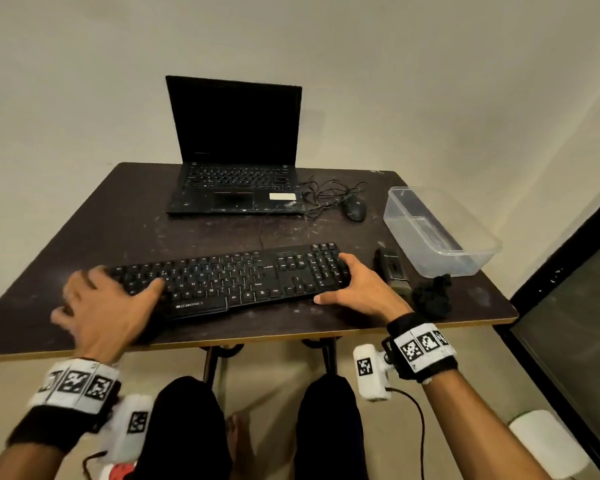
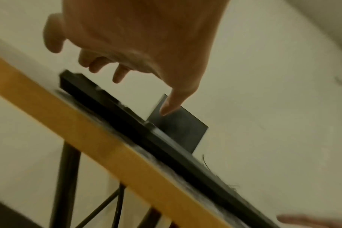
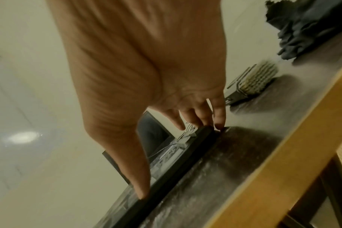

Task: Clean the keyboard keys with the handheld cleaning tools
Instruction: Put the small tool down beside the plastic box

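One dark, scuffed rectangular table (image 1: 125,220) with a pale wooden edge carries everything. At its far middle stands one black laptop (image 1: 234,150), lid open and screen dark. At the far right lies one clear rectangular plastic tub (image 1: 440,233). Near the front edge sits one black full-size keyboard (image 1: 222,282), running left to right with its right end a little farther away.

Two hands are at the keyboard. The left hand (image 1: 108,306), blurred, is spread with the fingers fairly straight over the keyboard's left end; the thumb reaches onto the keys, and the left wrist view shows the fingertips just above the keyboard, grasping nothing. The right hand (image 1: 361,289) lies at the keyboard's right end, fingers extended over the number pad and thumb along the near edge; in the right wrist view the fingertips (image 3: 219,121) touch the keyboard's edge, holding it lightly between thumb and fingers without curling tightly.

Just right of the keyboard lies one crumpled black cloth (image 1: 433,296), and between cloth and keyboard one small dark-handled brush (image 1: 392,268) with pale bristles. One black wired mouse (image 1: 354,207) rests right of the laptop, its single thin cable (image 1: 326,192) tangled beside it.
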`<control>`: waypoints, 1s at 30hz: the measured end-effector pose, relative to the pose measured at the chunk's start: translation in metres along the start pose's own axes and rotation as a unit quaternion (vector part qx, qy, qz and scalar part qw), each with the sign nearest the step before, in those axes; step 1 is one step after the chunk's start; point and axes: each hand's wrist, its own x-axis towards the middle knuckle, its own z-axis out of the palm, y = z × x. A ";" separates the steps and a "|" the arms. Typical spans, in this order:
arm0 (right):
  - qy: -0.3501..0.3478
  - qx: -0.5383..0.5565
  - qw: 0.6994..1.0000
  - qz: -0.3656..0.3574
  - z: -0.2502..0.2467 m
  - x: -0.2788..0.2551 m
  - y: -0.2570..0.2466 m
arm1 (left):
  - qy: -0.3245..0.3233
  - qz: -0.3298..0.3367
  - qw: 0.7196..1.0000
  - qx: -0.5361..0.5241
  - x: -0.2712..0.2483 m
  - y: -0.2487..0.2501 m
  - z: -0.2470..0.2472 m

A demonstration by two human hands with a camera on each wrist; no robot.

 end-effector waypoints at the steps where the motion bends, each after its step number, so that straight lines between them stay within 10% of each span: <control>1: 0.010 -0.021 1.000 0.001 0.004 0.000 -0.003 | -0.025 -0.033 0.999 -0.027 0.011 -0.010 -0.007; 9: 0.077 -0.114 0.989 0.049 0.003 0.032 -0.020 | -0.137 -0.011 0.970 -0.199 0.062 0.008 -0.004; 16: 0.076 -0.102 0.989 0.082 -0.022 0.100 -0.047 | -0.209 -0.004 0.951 -0.227 0.274 -0.006 0.096; 30: 0.101 -0.043 0.992 0.057 -0.029 0.086 -0.044 | -0.116 0.069 0.983 -0.124 0.154 0.082 0.028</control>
